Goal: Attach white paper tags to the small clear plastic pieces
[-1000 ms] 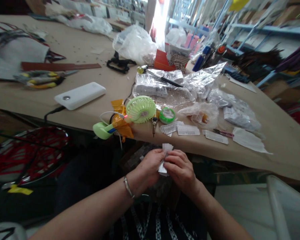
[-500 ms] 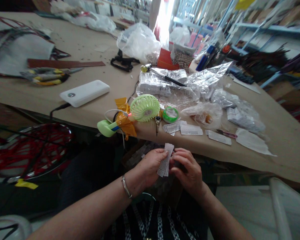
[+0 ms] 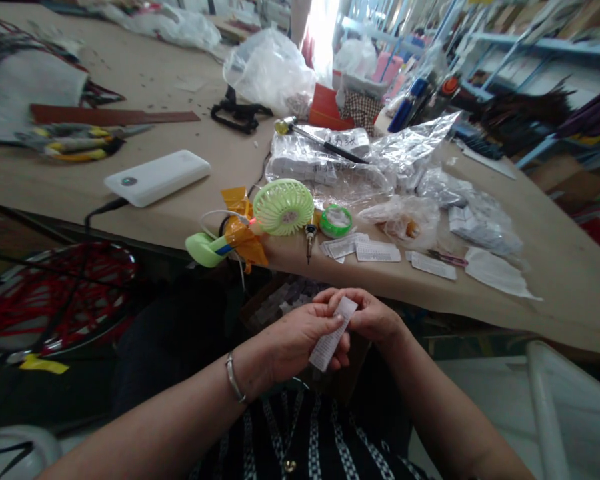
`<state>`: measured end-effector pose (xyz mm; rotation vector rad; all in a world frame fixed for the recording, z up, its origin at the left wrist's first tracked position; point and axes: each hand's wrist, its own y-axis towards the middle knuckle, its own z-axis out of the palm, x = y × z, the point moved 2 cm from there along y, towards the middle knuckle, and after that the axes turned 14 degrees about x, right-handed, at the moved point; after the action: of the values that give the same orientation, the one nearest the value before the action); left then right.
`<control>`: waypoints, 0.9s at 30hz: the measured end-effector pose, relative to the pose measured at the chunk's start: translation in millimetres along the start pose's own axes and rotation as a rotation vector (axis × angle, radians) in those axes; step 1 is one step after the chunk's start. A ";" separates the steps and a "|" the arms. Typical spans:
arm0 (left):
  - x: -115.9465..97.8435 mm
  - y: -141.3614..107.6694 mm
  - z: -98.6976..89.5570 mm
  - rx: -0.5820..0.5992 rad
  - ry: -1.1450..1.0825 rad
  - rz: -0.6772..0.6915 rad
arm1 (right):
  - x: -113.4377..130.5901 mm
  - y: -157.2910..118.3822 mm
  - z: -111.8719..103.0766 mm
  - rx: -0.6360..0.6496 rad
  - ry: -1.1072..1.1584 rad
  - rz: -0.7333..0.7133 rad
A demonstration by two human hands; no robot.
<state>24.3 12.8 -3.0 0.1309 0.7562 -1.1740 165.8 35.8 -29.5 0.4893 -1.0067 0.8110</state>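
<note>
Between my left thumb and fingers is a narrow bundle of printed paper labels (image 3: 333, 335), tilted over my lap. My left hand (image 3: 300, 337) wears a bangle at the wrist and is closed on the labels. My right hand (image 3: 373, 317) meets it at the upper end of the bundle, its fingers curled in and pressed against the labels' edge; its fingertips are partly hidden behind them. More printed label sheets (image 3: 379, 251) lie on the table's near edge, beside a green tape roll (image 3: 336, 221) and a soldering iron (image 3: 310, 241).
A green handheld fan (image 3: 283, 207) is fixed to the table edge with orange tape. On the brown-covered table (image 3: 170, 230) are a white power bank (image 3: 157, 178), pliers (image 3: 80, 143), a hammer (image 3: 323, 141) and clear plastic bags (image 3: 405, 220). Below sits a box of scraps (image 3: 285, 300).
My right hand has come closer to my left, its fingers now against the labels. The bundle has narrowed and tilted further. The view has shifted slightly.
</note>
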 end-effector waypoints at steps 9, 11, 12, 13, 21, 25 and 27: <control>2.5 -1.5 -8.0 -0.028 -0.010 0.055 | 3.5 -0.2 4.8 -0.127 -0.251 0.005; 1.9 -2.7 -11.0 -0.046 -0.012 0.092 | 8.9 -2.6 10.3 -0.251 -0.452 -0.043; 1.4 -3.3 -12.2 -0.058 -0.009 0.108 | 12.2 -3.7 13.8 -0.314 -0.582 -0.068; 0.9 -3.9 -13.1 -0.068 -0.005 0.119 | 15.4 -4.5 17.5 -0.369 -0.724 -0.088; -0.1 -5.4 -15.3 -0.136 -0.001 0.140 | 17.9 0.8 31.7 -0.470 -1.308 -0.075; -2.0 -7.9 -16.0 -0.163 -0.006 0.150 | 12.1 4.3 29.9 -0.497 -1.168 -0.091; -3.7 -9.5 -15.8 -0.180 -0.002 0.162 | 9.7 7.1 28.3 -0.522 -0.948 -0.111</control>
<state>8.0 19.2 -10.0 0.0403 0.8306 -0.9476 147.6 24.1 -7.7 0.4657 -1.9748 0.1494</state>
